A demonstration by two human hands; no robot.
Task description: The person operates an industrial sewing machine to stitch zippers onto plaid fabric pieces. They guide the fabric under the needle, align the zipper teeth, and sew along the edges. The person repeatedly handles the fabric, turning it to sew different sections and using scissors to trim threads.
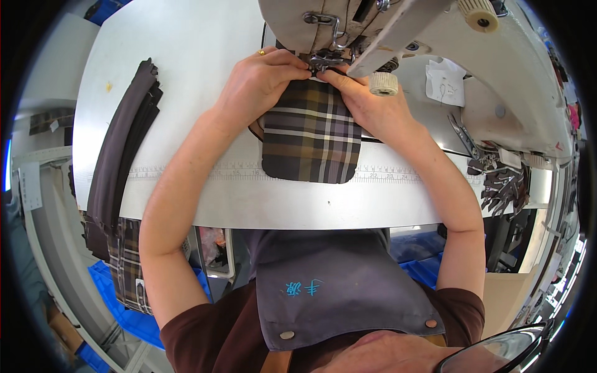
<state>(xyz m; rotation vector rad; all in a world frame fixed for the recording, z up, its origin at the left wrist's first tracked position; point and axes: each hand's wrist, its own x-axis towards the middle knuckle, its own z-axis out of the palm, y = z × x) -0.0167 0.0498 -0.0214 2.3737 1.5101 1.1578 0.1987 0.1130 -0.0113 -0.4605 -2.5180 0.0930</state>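
A plaid fabric panel (311, 133) in brown, black and white, with rounded near corners, lies flat on the white sewing table. Its far edge runs up to the presser foot (326, 61) of the sewing machine (410, 37). My left hand (264, 81) pinches that far edge just left of the foot, its fingertips pressed together. On the other side, my right hand (370, 102) holds the same edge close by the foot, thumb and fingers closed on the cloth. The machine head partly hides the right fingers. A dark-edged layer shows under the panel's left side.
Dark fabric strips (121, 143) lie at the table's left. Plaid pieces (129, 261) hang below them over a blue bin (130, 314). A measuring scale (217, 171) crosses the table. At right are a white packet (444, 82), a plier-like metal tool (462, 133) and a dark pile of small pieces (504, 186).
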